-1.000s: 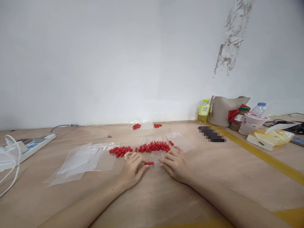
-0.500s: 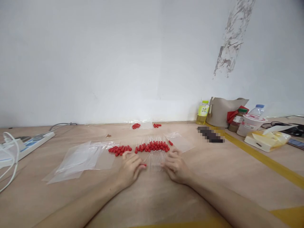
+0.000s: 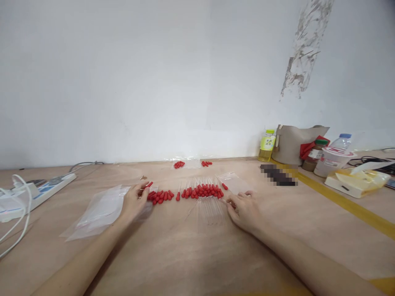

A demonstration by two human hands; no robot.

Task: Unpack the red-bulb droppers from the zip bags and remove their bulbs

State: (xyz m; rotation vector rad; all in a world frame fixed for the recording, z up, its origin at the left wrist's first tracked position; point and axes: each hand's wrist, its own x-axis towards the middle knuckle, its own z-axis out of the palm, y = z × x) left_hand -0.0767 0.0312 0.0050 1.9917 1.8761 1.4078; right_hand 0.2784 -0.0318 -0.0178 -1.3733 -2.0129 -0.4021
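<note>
My left hand (image 3: 135, 200) is closed at the fingertips on a red rubber dropper bulb (image 3: 149, 184). It hovers at the left end of a small pile of loose red bulbs (image 3: 160, 197), partly over clear plastic bags (image 3: 103, 207). In the middle lies a row of glass droppers (image 3: 203, 190) with red bulbs, their tubes pointing to the wall. Bare glass tubes (image 3: 212, 211) lie just in front of that row. Beside them rests my right hand (image 3: 245, 209), thumb and forefinger pinched on what looks like a thin clear glass tube (image 3: 222, 201).
More red bulbs (image 3: 179, 164) lie on clear plastic by the wall. Another clear bag (image 3: 236, 183) lies behind my right hand. A power strip (image 3: 51, 191) with white cables is at left. A drink bottle (image 3: 266, 146), grey bag (image 3: 290, 144), cup (image 3: 333, 162) and tissue pack (image 3: 354, 181) stand right.
My left hand has gone from the bare tubes leftward to the loose bulb pile. My right hand has shifted a little right, uncovering more of the tubes.
</note>
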